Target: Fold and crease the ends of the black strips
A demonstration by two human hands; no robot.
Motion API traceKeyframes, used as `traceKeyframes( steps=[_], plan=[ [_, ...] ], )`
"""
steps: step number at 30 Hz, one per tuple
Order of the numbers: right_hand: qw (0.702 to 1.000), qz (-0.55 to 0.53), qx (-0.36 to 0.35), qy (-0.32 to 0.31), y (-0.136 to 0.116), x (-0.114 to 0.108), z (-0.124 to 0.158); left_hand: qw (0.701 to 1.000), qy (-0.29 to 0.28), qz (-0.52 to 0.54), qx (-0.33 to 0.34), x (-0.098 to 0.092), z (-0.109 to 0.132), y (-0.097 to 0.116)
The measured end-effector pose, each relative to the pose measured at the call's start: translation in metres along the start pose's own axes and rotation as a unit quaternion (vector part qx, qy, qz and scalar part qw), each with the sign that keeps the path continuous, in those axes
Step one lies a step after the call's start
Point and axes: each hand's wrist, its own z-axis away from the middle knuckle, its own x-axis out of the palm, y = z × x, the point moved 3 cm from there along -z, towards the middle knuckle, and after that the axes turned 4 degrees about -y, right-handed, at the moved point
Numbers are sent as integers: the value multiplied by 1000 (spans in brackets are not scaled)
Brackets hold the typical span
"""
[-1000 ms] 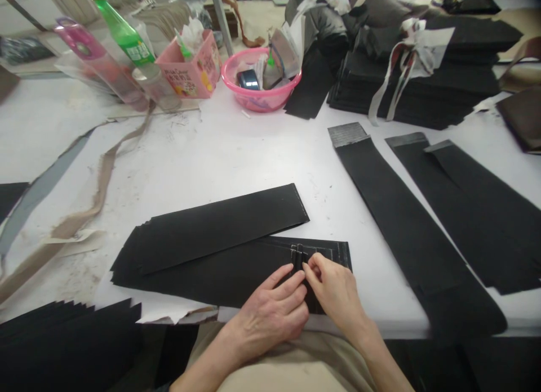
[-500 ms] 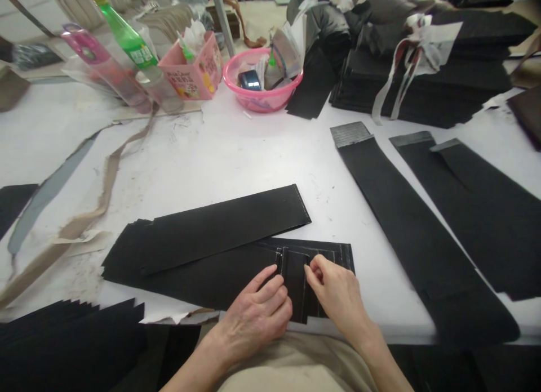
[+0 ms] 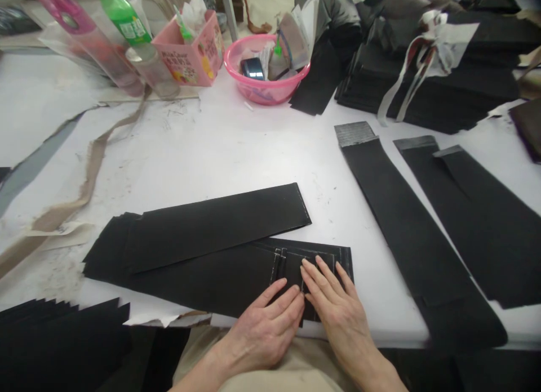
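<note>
My left hand [image 3: 270, 327] lies with its fingers stretched out on a small black folded piece [image 3: 292, 263], close to the table's front edge. Flat on the right part of that same piece rests my right hand [image 3: 338, 307], fingers spread. Underneath are long black strips [image 3: 198, 282] with pale stitch or chalk lines near their right end; the material could be leather or coated fabric. Another black strip [image 3: 224, 226] lies slantwise over them, with a stitched right end. My fingers cover part of the small piece.
Long black strips [image 3: 406, 223] with grey ends lie to the right. Tied black stacks [image 3: 439, 82], a pink basin [image 3: 266, 90], a pink box [image 3: 190, 59] and bottles stand behind. A brown ribbon [image 3: 91, 175] runs along the left. Black pieces [image 3: 63, 341] sit at lower left.
My right hand has gone from a pinch at the small piece's edge to lying flat with fingers spread. My left hand has slid slightly right and nearer to me. The view has shifted a little.
</note>
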Motion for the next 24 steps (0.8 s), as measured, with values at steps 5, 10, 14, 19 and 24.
traceKeyframes(
  steps=[5, 10, 14, 19, 24],
  plan=[
    [999, 12, 13, -45, 6, 3, 2, 999, 42, 5, -27, 1, -8, 1],
    [998, -1, 43, -41, 6, 1, -11, 997, 61, 2, -39, 7, -8, 2],
    [997, -12, 77, -21, 8, 4, -25, 998, 59, -3, -35, 8, -8, 2],
    [994, -19, 112, -1, 19, 5, -44, 998, 51, -13, -28, 8, -5, 5],
    [991, -75, 105, 24, 29, -4, -45, 998, 45, -24, -38, 9, -2, 8]
  ],
)
